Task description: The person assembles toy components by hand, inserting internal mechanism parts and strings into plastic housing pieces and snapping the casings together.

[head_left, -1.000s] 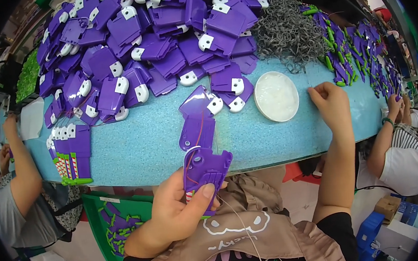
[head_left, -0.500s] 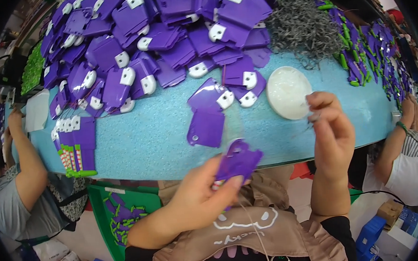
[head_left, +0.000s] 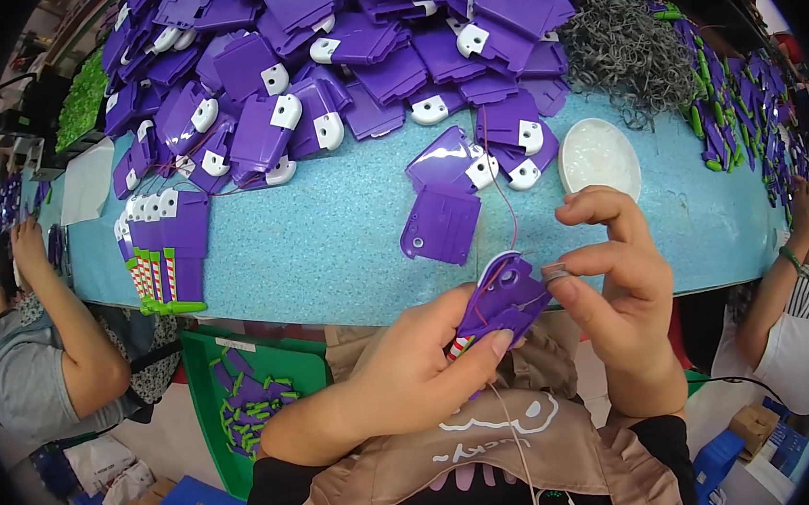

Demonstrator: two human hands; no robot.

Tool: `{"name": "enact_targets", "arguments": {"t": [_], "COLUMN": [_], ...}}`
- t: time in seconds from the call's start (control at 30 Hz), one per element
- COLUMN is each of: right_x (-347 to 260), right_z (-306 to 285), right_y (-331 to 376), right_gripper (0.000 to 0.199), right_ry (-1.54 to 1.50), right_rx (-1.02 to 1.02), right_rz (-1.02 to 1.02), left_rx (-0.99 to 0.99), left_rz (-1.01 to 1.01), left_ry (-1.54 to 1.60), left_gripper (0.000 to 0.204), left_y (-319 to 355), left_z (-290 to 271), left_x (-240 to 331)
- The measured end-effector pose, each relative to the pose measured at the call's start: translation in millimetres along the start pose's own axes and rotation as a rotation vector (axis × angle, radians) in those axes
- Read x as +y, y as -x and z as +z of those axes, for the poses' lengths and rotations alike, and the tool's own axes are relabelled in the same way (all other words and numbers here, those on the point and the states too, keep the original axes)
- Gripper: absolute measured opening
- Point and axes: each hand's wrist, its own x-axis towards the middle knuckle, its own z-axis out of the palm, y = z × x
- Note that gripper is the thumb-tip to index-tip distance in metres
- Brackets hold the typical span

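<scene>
My left hand [head_left: 414,359] grips a purple plastic casing [head_left: 507,303] above the table's near edge. A red-and-white striped piece with a green end shows between the fingers. Thin wires run over the casing, and a reddish wire [head_left: 513,209] loops up from it. Close to the casing's right edge, my right hand [head_left: 625,300] pinches thumb and forefinger together; whatever is between them is too small to name. Past these hands lie a purple shell [head_left: 441,225] and another with a white corner [head_left: 444,158]. A round white dish [head_left: 599,160] stands beyond my right hand.
Purple shells with white corners [head_left: 264,135] are heaped at the back. Grey curly strands [head_left: 627,45] lie beside them. Several green-trimmed units [head_left: 169,254] sit at left, more [head_left: 738,108] at far right. A green bin [head_left: 299,363] is below the table. People work on both sides.
My right hand has come from beside the white dish down to the casing. My left hand has turned the casing slightly and moved right. The whole view has shifted a little.
</scene>
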Motion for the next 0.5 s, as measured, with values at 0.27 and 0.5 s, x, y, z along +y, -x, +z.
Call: {"name": "enact_targets", "arguments": {"t": [0.27,0.5], "right_x": [-6.9,-9.7], "right_z": [10.5,7.8], "right_y": [-5.2,-0.3], "right_gripper": [0.014,0.027], "right_ry": [0.01,-0.469], "right_rx": [0.009,-0.351], "right_rz": [-0.016,0.306], "left_rx": [-0.178,-0.227], "left_rz": [-0.202,-0.029], "left_ry": [-0.101,-0.165], "left_gripper": [0.027,0.016], "left_y": [3.2,3.8], "left_z": [-1.1,0.5], "left_x": [7.4,8.2]}}
